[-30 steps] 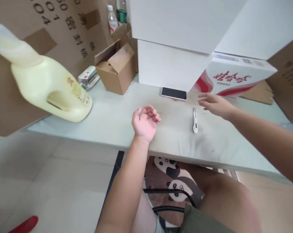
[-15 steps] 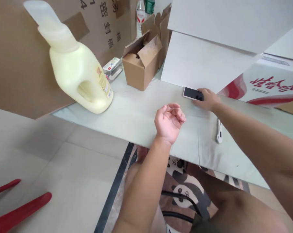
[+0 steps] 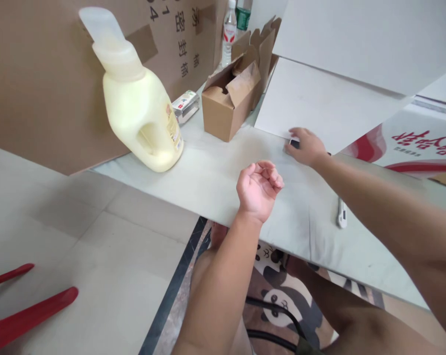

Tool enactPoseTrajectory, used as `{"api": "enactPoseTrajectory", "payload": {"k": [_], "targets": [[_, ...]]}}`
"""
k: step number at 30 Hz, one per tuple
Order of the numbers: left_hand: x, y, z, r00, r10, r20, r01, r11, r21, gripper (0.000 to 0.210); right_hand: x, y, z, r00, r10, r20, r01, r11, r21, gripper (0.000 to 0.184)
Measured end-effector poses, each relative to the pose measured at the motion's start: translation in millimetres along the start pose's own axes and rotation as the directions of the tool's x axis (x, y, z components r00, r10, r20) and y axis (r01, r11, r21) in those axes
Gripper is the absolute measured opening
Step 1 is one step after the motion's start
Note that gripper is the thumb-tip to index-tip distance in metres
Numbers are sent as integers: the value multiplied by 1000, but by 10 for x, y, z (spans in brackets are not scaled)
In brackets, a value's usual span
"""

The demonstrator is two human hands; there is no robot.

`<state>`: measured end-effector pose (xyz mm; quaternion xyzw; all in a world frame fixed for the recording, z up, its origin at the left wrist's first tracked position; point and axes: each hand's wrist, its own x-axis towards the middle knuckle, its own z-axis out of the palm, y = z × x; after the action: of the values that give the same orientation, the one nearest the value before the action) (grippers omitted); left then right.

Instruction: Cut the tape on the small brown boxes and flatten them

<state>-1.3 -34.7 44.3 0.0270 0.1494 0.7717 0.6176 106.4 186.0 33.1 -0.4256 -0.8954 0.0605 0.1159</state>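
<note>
My right hand (image 3: 307,148) lies over a phone (image 3: 294,143) on the table, thumb and fingers apart on either side of it. Most of the phone is covered; a dark end shows between thumb and fingers. Palm up, my left hand (image 3: 259,190) hovers near the table's front edge with loosely curled fingers and nothing in it. A slim white object (image 3: 342,214), which looks like a utility knife, lies partly behind my right forearm.
A pale yellow jug (image 3: 145,123) stands at left before a large cardboard box (image 3: 41,88). An opened small carton (image 3: 218,116), a clear packet (image 3: 186,104) and bottles (image 3: 229,37) are behind. White panels (image 3: 319,103) and a printed carton (image 3: 411,140) stand at right.
My right hand has moved left along the phone and covers most of it, while the phone seems to stay in place. My left hand keeps its pose. The view has shifted slightly.
</note>
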Motion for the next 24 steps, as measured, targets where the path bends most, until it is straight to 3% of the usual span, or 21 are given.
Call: {"api": "enactPoseTrajectory", "payload": {"k": [4, 8, 12, 14, 16, 17, 18, 20, 22, 24], "targets": [[11, 4, -3, 1000, -6, -15, 6, 1000, 1, 41, 354, -935, 9, 949, -304, -80, 306, 952, 18, 64], [8, 41, -5, 999, 18, -46, -16, 999, 44, 41, 813, -1519, 171, 944, -318, -91, 320, 947, 8, 64], [-4, 83, -5, 999, 30, -40, -27, 998, 54, 39, 1140, -1568, 395, 943, -242, -228, 275, 954, 124, 42], [-4, 98, -11, 999, 33, -35, -31, 998, 51, 38, 1138, -1484, 410, 951, -196, -240, 231, 964, 129, 47], [4, 114, -34, 986, 125, -113, -117, 990, 75, 36, 987, -1378, 325, 966, -169, -197, 192, 976, 106, 56], [11, 125, -54, 955, 224, -196, -203, 972, 121, 34, 854, -1321, 250, 968, -162, -192, 185, 976, 114, 60], [18, 140, -79, 892, 351, -285, -305, 932, 194, 31, 685, -1261, 160, 967, -156, -202, 185, 973, 136, 63], [25, 181, -139, 690, 609, -391, -471, 788, 396, 27, 247, -1127, -40, 957, -140, -255, 196, 957, 213, 58], [14, 231, -195, 518, 778, -355, -529, 618, 581, 24, -295, -960, -230, 942, -89, -323, 205, 917, 343, 48], [-14, 269, -228, 444, 860, -250, -521, 475, 709, 19, -884, -751, -378, 918, 25, -397, 182, 860, 476, 39]]}}
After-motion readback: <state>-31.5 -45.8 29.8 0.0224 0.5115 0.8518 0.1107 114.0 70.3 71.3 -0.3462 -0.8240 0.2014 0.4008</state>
